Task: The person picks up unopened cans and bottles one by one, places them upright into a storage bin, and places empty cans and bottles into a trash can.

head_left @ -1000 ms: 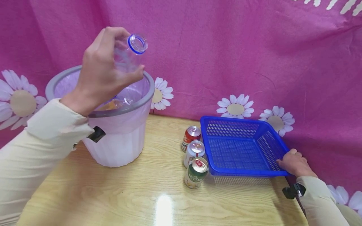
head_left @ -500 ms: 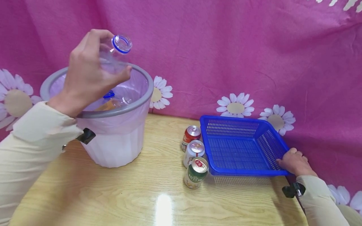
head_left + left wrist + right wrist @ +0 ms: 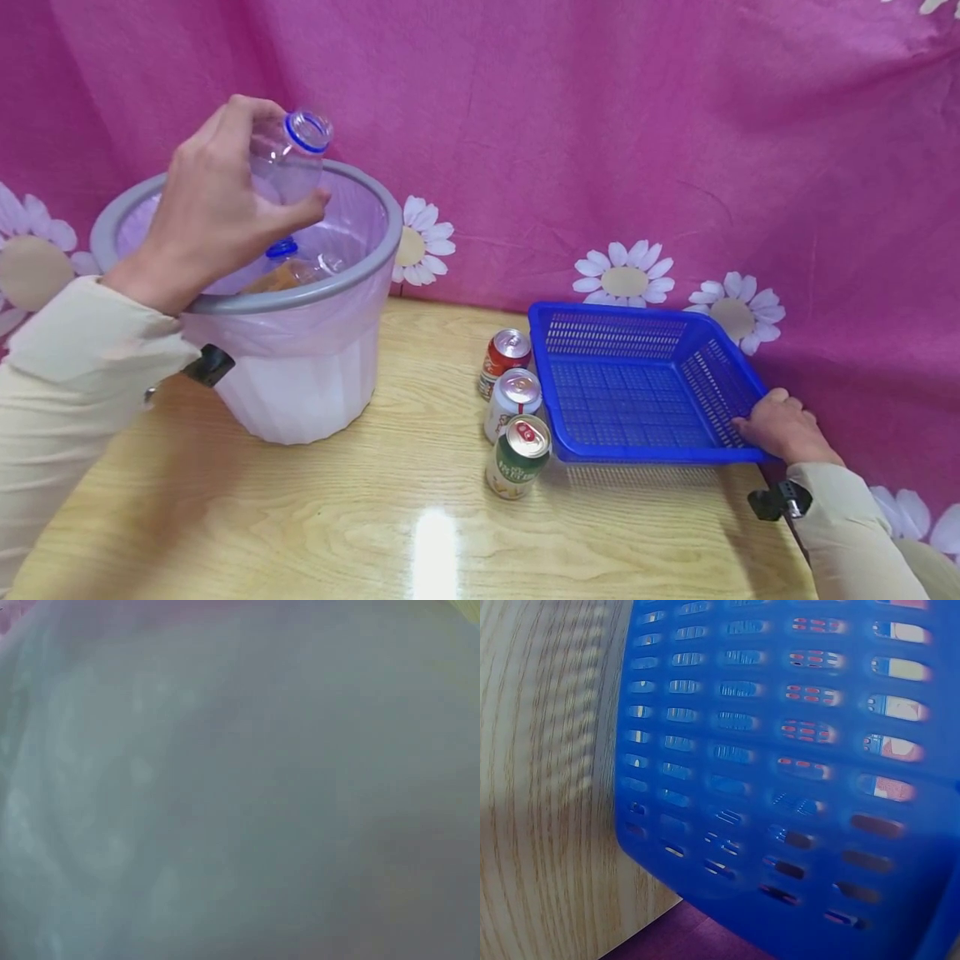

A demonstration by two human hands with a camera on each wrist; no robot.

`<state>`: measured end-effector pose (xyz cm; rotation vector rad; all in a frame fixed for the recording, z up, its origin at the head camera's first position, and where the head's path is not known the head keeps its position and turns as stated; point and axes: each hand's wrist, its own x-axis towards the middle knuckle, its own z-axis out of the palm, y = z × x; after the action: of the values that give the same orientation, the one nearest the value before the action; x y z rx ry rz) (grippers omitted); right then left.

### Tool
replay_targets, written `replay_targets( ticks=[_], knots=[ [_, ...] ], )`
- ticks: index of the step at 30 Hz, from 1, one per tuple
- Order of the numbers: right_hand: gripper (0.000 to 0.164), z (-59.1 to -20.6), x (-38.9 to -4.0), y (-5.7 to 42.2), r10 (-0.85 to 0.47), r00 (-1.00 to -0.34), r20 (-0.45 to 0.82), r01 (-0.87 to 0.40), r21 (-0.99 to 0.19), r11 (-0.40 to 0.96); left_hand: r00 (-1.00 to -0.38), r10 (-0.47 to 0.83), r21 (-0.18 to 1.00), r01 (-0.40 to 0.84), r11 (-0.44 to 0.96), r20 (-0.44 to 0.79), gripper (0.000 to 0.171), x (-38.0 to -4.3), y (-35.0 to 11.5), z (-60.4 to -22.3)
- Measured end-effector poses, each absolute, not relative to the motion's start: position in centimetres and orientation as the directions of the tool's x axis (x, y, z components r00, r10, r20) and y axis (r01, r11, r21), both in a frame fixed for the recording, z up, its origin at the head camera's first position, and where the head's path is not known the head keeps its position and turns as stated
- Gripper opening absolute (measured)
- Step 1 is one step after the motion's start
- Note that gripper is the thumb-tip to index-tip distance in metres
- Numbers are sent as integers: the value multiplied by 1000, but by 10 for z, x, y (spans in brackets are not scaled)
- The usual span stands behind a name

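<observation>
My left hand [image 3: 213,196] holds a clear plastic bottle [image 3: 288,167] by its body, above the lined bin [image 3: 315,367]. The bottle is uncapped, with a blue ring at its neck, and tilts with its mouth up and to the right. Inside the bin lie a blue-capped bottle [image 3: 282,248] and other clear plastic, partly hidden by the hand. At the right, my right hand [image 3: 783,427] grips the front right corner of a blue plastic basket [image 3: 622,400]. In the right wrist view the basket's slotted wall [image 3: 727,750] fills most of the frame. A pale blur covers the left wrist view.
Three drink cans stand in a row along the basket's left side: a red can [image 3: 505,360], a white can [image 3: 513,404] and a green can [image 3: 517,458]. They stand on a wooden table [image 3: 360,517]. Behind hangs a pink cloth [image 3: 480,150] with daisies.
My left hand has moved left and slightly down with the bottle, further over the bin. The right hand keeps its grip on the basket, which has not visibly moved on the table.
</observation>
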<state>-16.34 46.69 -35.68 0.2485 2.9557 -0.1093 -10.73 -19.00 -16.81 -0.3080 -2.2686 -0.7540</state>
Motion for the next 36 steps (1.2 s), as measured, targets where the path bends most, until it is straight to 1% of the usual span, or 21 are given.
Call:
replay_targets(
  ticks=[4, 10, 15, 21, 24, 28, 32, 36],
  knots=[
    [66, -357, -164, 467, 149, -976, -156, 159, -51, 986, -743, 33, 419, 413, 809, 669, 70, -107, -192, -169],
    [67, -357, -165, 469, 164, -969, -183, 178, -60, 982, -781, 75, 405, 401, 822, 620, 68, -107, -196, -169],
    [68, -358, -165, 470, 154, -971, -181, 168, -63, 984, -793, 93, 395, 397, 829, 601, 70, -108, -198, -171],
    [68, -358, -165, 470, 168, -966, -195, 185, -70, 980, -850, 104, 402, 348, 847, 516, 75, -109, -200, -170],
    [68, -357, -164, 470, 157, -969, -189, 173, -70, 982, -869, 135, 382, 343, 858, 477, 78, -111, -200, -170],
    [69, -357, -164, 471, 150, -971, -186, 165, -67, 984, -875, 176, 348, 354, 868, 452, 81, -111, -197, -170],
    [69, -357, -164, 471, 153, -970, -187, 168, -66, 984, -873, 167, 348, 349, 870, 459, 79, -107, -192, -167],
    [68, -357, -164, 470, 156, -970, -188, 171, -63, 983, -862, 160, 344, 353, 870, 481, 74, -104, -188, -164]
  ],
)
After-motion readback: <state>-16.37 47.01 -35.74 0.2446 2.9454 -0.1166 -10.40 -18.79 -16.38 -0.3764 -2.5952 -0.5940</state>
